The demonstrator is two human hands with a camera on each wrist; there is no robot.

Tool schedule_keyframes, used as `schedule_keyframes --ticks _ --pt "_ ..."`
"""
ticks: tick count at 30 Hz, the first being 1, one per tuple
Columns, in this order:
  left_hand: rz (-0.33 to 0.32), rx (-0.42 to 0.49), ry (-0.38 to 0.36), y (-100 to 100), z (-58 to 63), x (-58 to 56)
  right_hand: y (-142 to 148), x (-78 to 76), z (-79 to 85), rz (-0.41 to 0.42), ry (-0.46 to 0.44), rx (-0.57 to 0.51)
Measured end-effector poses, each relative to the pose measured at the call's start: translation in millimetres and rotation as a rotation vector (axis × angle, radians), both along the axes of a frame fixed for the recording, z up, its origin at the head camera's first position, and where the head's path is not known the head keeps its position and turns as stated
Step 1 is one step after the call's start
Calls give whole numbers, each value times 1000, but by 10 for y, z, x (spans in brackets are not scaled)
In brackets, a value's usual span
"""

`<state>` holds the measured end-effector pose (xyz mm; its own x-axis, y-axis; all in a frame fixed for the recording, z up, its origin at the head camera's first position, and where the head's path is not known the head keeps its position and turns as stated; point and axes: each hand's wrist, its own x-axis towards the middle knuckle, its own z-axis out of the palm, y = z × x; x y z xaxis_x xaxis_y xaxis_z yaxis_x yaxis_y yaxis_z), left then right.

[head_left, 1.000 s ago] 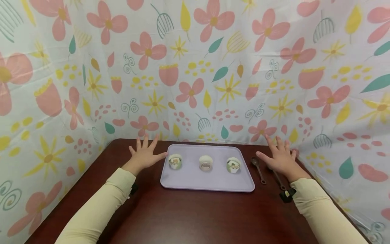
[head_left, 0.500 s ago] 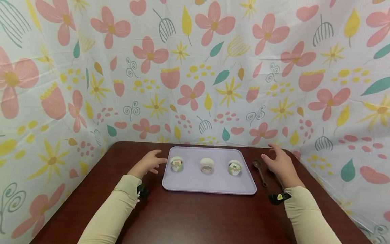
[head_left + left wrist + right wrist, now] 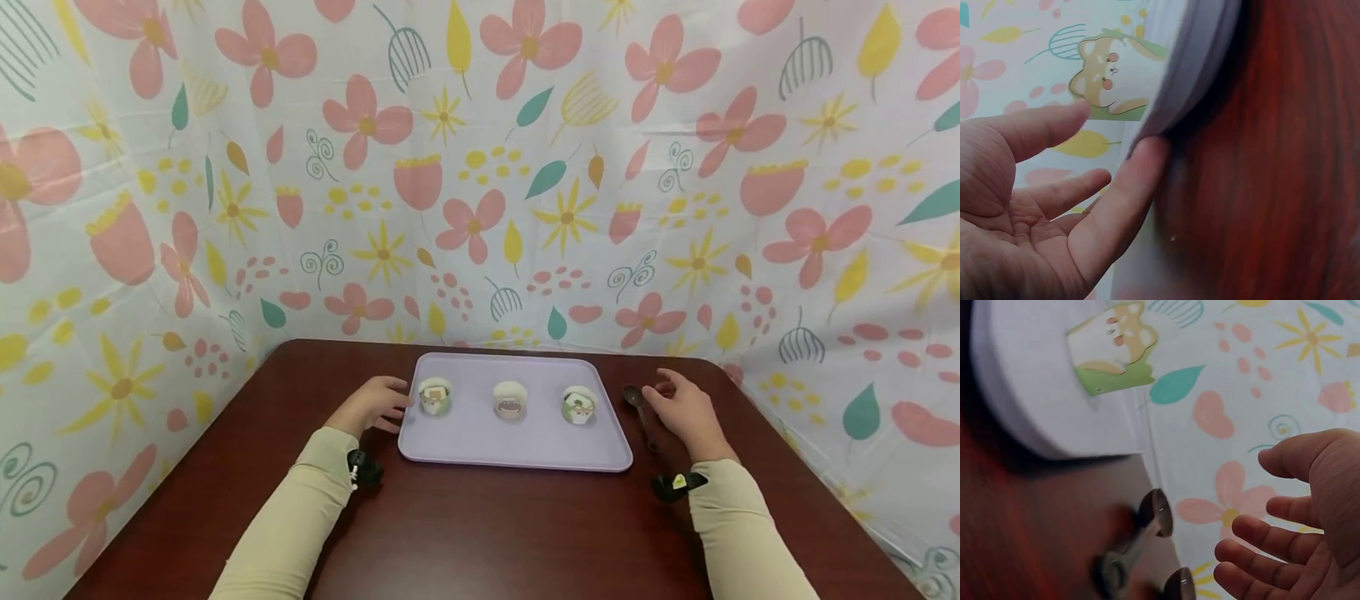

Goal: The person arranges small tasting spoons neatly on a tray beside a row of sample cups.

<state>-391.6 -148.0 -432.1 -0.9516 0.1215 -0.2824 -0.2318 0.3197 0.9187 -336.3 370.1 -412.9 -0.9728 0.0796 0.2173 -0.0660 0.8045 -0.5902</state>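
Note:
My left hand (image 3: pixel 370 405) is at the left side of the lilac tray (image 3: pixel 517 454), fingers loosely bent. In the left wrist view one fingertip (image 3: pixel 1150 150) lies right at the tray's rim. My right hand (image 3: pixel 686 414) hovers over the table right of the tray, fingers relaxed and holding nothing. Just left of it lies a brown spoon (image 3: pixel 634 397); the right wrist view also shows a second spoon's bowl (image 3: pixel 1180 585). On the tray stand a left paper cup (image 3: pixel 435 398), a middle cup (image 3: pixel 510 402) and a right cup (image 3: pixel 579 406), printed with cartoon animals.
The dark red-brown table (image 3: pixel 480 533) extends in front of the tray. A flower-printed curtain (image 3: pixel 480 167) closes off the back and both sides, close behind the tray. A black wrist camera (image 3: pixel 365 469) sits under the left sleeve cuff, another (image 3: pixel 675 487) at the right.
Both hands were raised with spread fingers. They have come down and their fingers have relaxed. The left moved right to the tray's edge; the right moved slightly left and lower, over the spoons.

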Motion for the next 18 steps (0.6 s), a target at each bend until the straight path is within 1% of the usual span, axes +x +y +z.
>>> schedule_keyframes --ticks 5,9,15,18 --pt "25 -30 19 46 -40 3 4 -38 -86 -4 -46 33" --pt "35 -39 44 69 -86 10 4 -61 -182 -4 -66 90" --pt "44 -24 33 66 -132 -2 -18 -74 -279 11 -94 111" --pt "40 -20 31 68 -138 -5 -16 -81 -318 7 -90 133"
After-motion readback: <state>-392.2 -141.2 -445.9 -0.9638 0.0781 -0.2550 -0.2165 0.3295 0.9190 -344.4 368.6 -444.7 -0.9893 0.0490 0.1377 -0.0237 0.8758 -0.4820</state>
